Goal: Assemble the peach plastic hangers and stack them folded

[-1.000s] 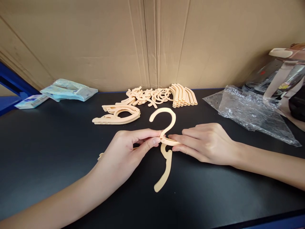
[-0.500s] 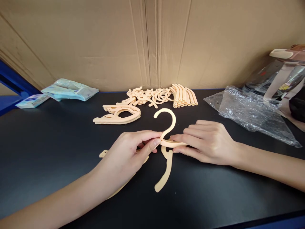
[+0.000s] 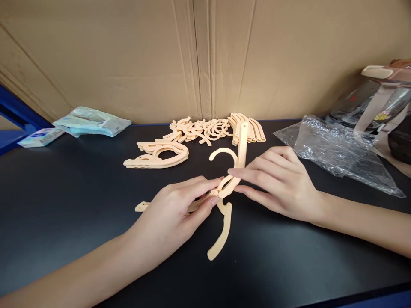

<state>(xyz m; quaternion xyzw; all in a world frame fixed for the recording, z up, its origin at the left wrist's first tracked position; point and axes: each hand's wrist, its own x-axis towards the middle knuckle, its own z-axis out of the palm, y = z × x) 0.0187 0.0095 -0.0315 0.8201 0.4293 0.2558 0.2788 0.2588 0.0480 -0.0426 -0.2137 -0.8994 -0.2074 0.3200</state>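
Observation:
Between my hands is a cream plastic folding hanger (image 3: 243, 147), with its hook curving up to the left. My left hand (image 3: 180, 203) pinches it near the centre joint and covers much of its left part. Thumb and fingers of my right hand (image 3: 278, 184) grip the right arm of the hanger, which points upward beside the hook. Below them, a loose curved hanger piece (image 3: 221, 235) lies on the black table (image 3: 272, 265). Another cream piece (image 3: 142, 207) pokes out from behind my left hand, mostly hidden.
Folded hangers (image 3: 157, 158) are stacked behind my left hand. Farther back are a heap of hooks and small parts (image 3: 195, 130) and a row of hanger arms (image 3: 255, 130). Blue packets (image 3: 93, 122) lie left; a crumpled plastic bag (image 3: 334, 149) and a clear bottle (image 3: 369, 107) are right.
The hanger's right arm has swung up from lying sideways under my right hand to pointing upward near the hook. My right hand has risen slightly with it; my left hand keeps its pinch.

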